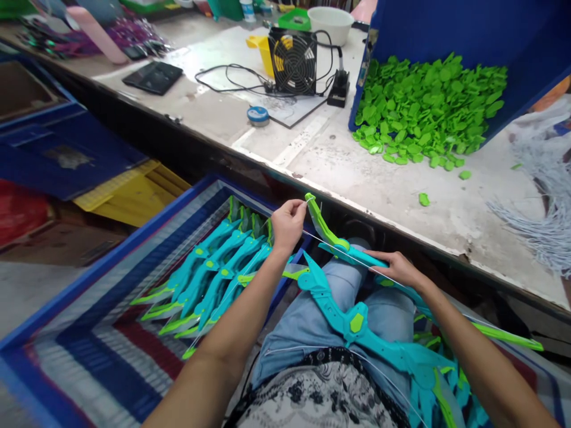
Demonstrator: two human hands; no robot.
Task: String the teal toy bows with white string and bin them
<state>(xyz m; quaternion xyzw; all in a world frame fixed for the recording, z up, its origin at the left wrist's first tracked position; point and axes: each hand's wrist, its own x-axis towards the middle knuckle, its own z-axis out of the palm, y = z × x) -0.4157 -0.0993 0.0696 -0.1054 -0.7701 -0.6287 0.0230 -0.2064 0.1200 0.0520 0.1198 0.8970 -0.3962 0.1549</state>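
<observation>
A turquoise toy bow (352, 254) with bright green limbs is held above my knees, lying lengthwise from left to right. My right hand (398, 270) grips its turquoise body. The fingers of my left hand (289, 224) are pinched on the white bowstring at the tip of the bow's upper green limb (323, 221). From there the bowstring (328, 244) runs along the bow toward the right. Whether the string is hooked at that tip, I cannot tell. Across my lap rests a second toy bow (328, 306), its string slack over my waist.
Left of me, a blue-rimmed crate (113, 241) holds several stacked bows (225, 270). More bows lie at lower right. On the workbench (307, 160) are a blue bin (446, 32) spilling green plastic pieces (428, 107), white strings (546, 208), a fan (293, 62) and a round tin (257, 116).
</observation>
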